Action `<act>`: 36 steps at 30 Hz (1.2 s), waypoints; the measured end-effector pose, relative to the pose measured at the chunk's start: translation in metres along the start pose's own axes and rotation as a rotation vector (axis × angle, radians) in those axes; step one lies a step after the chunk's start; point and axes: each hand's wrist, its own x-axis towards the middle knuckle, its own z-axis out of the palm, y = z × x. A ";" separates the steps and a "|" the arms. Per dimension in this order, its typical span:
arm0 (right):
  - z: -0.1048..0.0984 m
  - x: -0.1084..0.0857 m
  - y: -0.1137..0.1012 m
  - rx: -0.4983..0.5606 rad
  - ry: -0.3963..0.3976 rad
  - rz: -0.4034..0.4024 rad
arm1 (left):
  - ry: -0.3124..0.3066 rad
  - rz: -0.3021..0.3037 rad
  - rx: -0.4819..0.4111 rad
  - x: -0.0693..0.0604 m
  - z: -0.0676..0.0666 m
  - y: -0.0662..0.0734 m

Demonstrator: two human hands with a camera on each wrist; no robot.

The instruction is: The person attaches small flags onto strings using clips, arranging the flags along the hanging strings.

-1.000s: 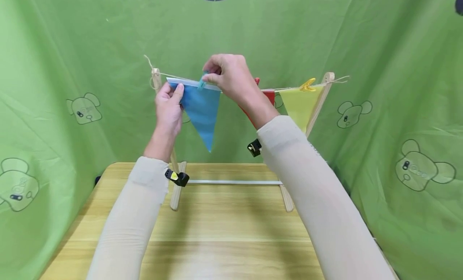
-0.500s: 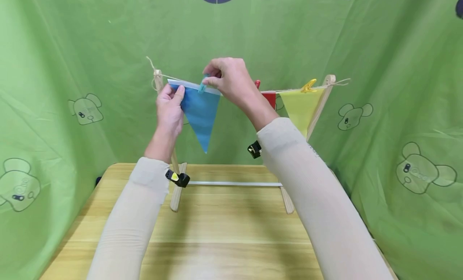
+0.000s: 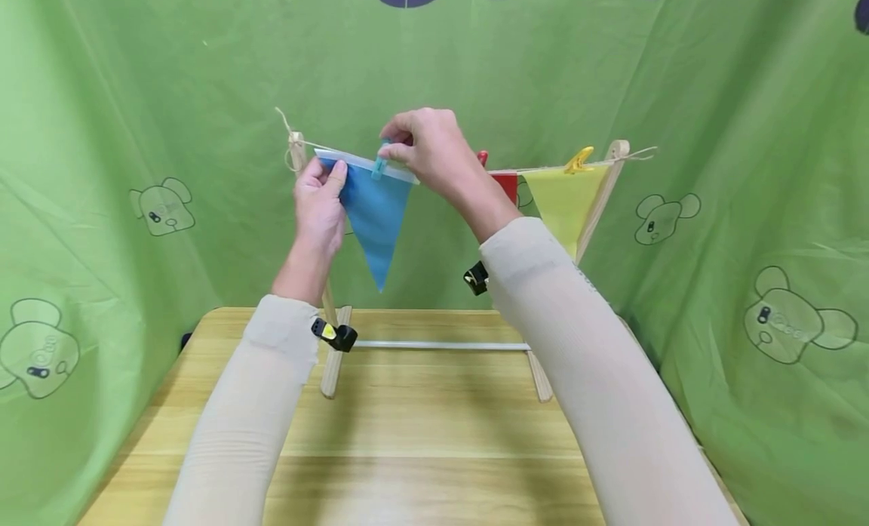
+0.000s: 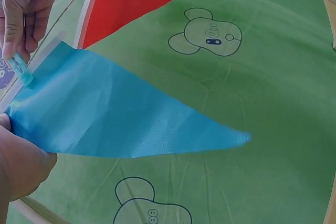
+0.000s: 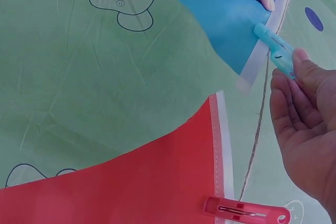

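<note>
A blue triangular pennant (image 3: 377, 209) with a white top band hangs at the left part of a twine string (image 5: 255, 135). My left hand (image 3: 319, 205) pinches the pennant's upper left corner, thumb in front. With thumb and fingers, my right hand (image 3: 431, 145) pinches a light-blue clothespin (image 3: 379, 164). The clothespin's far end lies over the white band near the middle of the pennant's top edge, plain in the right wrist view. To the right hangs a red pennant (image 5: 136, 177) under a red clothespin (image 5: 247, 211); in the head view my right forearm partly hides it.
A yellow pennant (image 3: 560, 201) hangs by a yellow clothespin (image 3: 580, 161) at the right. The string runs between two wooden posts (image 3: 600, 201), joined low down by a white rod (image 3: 441, 346). The stand is on a wooden table (image 3: 421, 428), with green printed cloth (image 3: 224, 73) around it.
The blue pennant's lower tip has swung slightly left. Both hands keep their grips, and the light-blue clothespin stays at the pennant's top edge with little movement.
</note>
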 end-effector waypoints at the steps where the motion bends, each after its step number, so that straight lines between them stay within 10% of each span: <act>1: 0.000 0.000 0.000 -0.001 0.000 0.000 | -0.001 0.002 -0.001 0.000 0.000 0.000; 36: 0.002 0.004 0.004 -0.015 -0.067 -0.003 | -0.004 -0.068 0.070 -0.006 -0.007 0.007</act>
